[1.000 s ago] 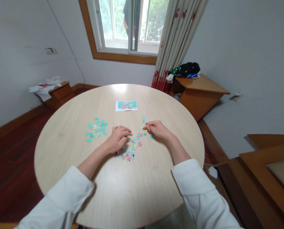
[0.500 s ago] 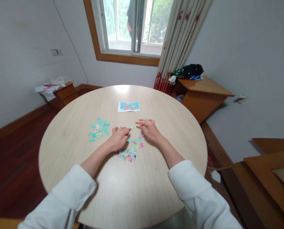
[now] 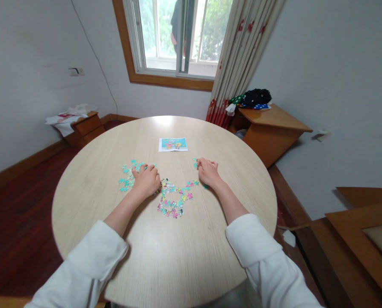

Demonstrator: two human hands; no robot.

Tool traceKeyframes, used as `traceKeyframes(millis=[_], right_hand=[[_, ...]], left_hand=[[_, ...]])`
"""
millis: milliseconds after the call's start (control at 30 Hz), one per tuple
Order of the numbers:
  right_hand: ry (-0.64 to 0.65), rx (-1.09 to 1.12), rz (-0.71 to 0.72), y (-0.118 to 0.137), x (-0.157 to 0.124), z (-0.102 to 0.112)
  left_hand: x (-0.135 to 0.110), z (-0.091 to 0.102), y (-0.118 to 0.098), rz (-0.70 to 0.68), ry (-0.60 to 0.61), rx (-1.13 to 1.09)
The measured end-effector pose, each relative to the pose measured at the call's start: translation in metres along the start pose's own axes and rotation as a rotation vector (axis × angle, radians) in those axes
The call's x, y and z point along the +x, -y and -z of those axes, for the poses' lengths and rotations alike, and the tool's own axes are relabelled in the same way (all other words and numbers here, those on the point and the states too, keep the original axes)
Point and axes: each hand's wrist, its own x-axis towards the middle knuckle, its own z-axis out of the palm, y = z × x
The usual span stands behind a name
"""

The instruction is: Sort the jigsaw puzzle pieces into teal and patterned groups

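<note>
On the round table [image 3: 165,261], my left hand [image 3: 146,180] bends over the right side of a loose pile of teal puzzle pieces [image 3: 125,182], its fingers curved and apart. A mixed group of pink, yellow and teal puzzle pieces [image 3: 174,211] lies between my two hands, nearer to me. My right hand [image 3: 208,172] rests to the right with its fingers curled, their tips beside a few teal puzzle pieces [image 3: 195,162]. Whatever may be under those fingertips is hidden.
A printed picture card [image 3: 173,144] lies toward the far side of the table. Behind stand a curtain [image 3: 234,55] and a wooden cabinet [image 3: 274,119] with clothes [image 3: 256,97] on it. At the left, a small drawer unit [image 3: 88,124] holds papers.
My left hand has moved left, from the middle onto the teal pile. My right hand has shifted a little right, its fingers curling in. The pale green piece between them is gone from its spot.
</note>
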Motion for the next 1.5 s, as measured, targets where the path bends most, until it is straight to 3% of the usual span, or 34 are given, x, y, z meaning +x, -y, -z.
traceKeyframes(millis=[200,367,467,667,833,933,1167,1300,1500], right_hand=[[0.076,-0.033,0.09,0.013,-0.005,-0.003],[0.248,0.008,0.364,0.039,-0.016,-0.01],[0.199,0.059,0.398,0.039,-0.016,-0.008],[-0.056,0.129,0.151,0.008,-0.008,0.007],[-0.006,0.091,0.038,0.002,-0.008,0.011],[0.029,0.06,0.047,0.007,-0.009,0.011],[0.021,0.044,0.014,0.003,-0.008,0.011],[0.064,0.05,0.02,0.004,-0.009,0.009],[0.248,0.22,0.255,0.022,-0.022,0.008]], left_hand=[[-0.001,0.001,-0.003,0.014,-0.043,-0.046],[-0.006,0.001,-0.014,-0.265,0.041,-0.159],[-0.008,-0.001,-0.016,-0.352,0.114,-0.188],[-0.003,-0.001,-0.009,-0.232,0.092,-0.157],[-0.002,0.002,-0.01,-0.282,0.074,-0.177],[-0.002,0.002,-0.015,-0.321,0.132,-0.164],[0.002,0.005,-0.005,-0.013,0.01,0.004],[0.002,0.003,0.001,0.027,-0.026,0.028],[-0.001,0.002,-0.004,0.02,-0.068,-0.013]])
